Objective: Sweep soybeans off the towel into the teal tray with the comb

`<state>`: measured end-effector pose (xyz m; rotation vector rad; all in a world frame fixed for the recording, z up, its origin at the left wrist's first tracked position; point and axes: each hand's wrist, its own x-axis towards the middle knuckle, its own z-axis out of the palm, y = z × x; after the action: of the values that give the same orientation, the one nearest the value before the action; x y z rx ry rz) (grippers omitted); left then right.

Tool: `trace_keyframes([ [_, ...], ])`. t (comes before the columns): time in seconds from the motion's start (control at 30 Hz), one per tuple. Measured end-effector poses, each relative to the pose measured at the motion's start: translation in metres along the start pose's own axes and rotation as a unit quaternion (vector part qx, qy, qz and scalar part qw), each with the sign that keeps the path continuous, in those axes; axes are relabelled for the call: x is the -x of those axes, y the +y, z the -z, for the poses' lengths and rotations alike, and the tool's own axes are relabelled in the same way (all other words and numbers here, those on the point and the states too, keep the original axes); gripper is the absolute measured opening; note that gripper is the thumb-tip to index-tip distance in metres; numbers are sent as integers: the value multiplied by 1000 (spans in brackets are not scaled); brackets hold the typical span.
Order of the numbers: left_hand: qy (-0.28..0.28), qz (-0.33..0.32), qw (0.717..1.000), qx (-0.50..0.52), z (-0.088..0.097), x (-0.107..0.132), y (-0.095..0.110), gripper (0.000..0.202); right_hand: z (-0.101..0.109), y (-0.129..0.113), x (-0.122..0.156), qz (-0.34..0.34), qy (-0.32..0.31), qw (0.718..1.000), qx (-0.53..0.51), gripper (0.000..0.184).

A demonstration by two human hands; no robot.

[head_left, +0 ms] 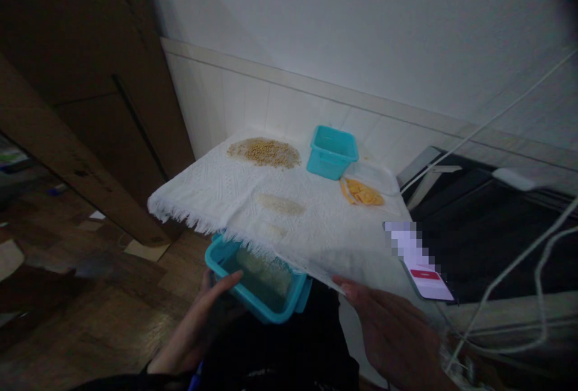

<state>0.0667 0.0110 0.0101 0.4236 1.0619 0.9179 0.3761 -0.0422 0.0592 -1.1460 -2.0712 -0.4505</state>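
My left hand (pixel 212 297) grips a teal plastic container (pixel 275 317) by its left side, thumb over the rim. Pale grains that look like rice (pixel 266 270) lie inside it, under the front edge of the table. At that edge, my right hand (pixel 379 319) pinches the hem of the white fringed cloth (pixel 217 198). On the cloth lie a thin patch of pale grains (pixel 280 204) and, farther back, a heap of yellowish beans mixed with pale grains (pixel 268 153). Some of my left fingers are hidden beneath the container.
A second teal container (pixel 332 159) stands near the wall, beside a clear lid (pixel 374 175) and a crumpled orange cloth (pixel 363 192). A phone (pixel 428 279) lies at the right edge. White cables (pixel 497 282) hang on the right. Brown cardboard (pixel 90 90) stands left.
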Motion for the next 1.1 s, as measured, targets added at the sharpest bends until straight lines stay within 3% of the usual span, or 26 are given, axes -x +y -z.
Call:
trace_keyframes([
  [0.2,7,11,1000,19,-2,-1,1,112,-22,21,-18,-16,56,997,49,47],
  [0.53,4,12,1000,17,3,-1,3,106,-14,-6,-17,15,33,999,-19,55],
  [0.7,4,3,1000,6,5,-1,5,101,-45,14,-33,-10,70,997,-16,63],
  [0.83,21,3,1000,0,5,-1,9,103,-64,15,-50,14,84,994,-71,72],
  [0.97,30,-4,1000,-2,5,-1,13,108,-58,1,-51,59,47,992,-98,75],
  [1.1,38,0,999,1,6,-2,12,107,-44,-12,-38,80,7,993,-89,60],
])
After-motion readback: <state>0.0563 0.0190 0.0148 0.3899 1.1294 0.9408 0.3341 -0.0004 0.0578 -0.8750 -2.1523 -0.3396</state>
